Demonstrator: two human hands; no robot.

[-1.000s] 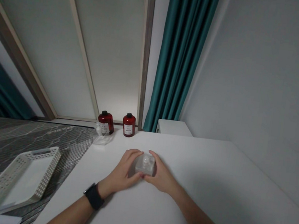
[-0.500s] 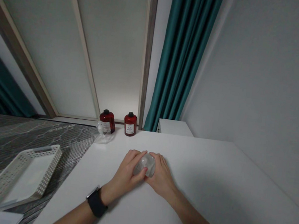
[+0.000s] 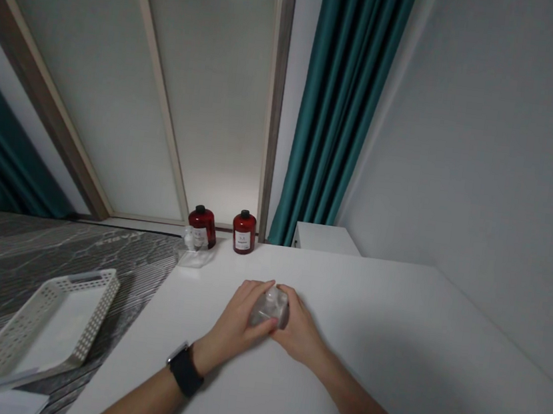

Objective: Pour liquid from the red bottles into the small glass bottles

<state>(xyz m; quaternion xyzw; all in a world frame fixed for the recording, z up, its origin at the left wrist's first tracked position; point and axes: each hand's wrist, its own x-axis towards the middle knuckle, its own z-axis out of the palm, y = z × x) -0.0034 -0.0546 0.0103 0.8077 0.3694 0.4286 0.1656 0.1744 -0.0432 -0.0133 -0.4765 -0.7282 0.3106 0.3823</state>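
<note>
Over the middle of the white table [image 3: 333,402], both hands grip a small clear object with a round knob-like part [image 3: 269,305]; its exact kind I cannot make out. My left hand [image 3: 239,315], with a black watch at the wrist, curls around its left and near side, thumb across the front. From the right, my right hand [image 3: 302,330] closes on the other side, fingertips almost meeting those of the left. The fingers hide parts of the object's edge.
Two dark red bottles with black caps, a left one [image 3: 208,224] and a right one [image 3: 244,232], stand at the table's far edge. A clear piece with a square base [image 3: 193,258] sits before the left bottle. A white perforated basket [image 3: 101,310] lies left of the table.
The clear object has turned or tilted slightly between my fingers, and my left thumb has shifted a little right across it. The whole view has moved slightly.
</note>
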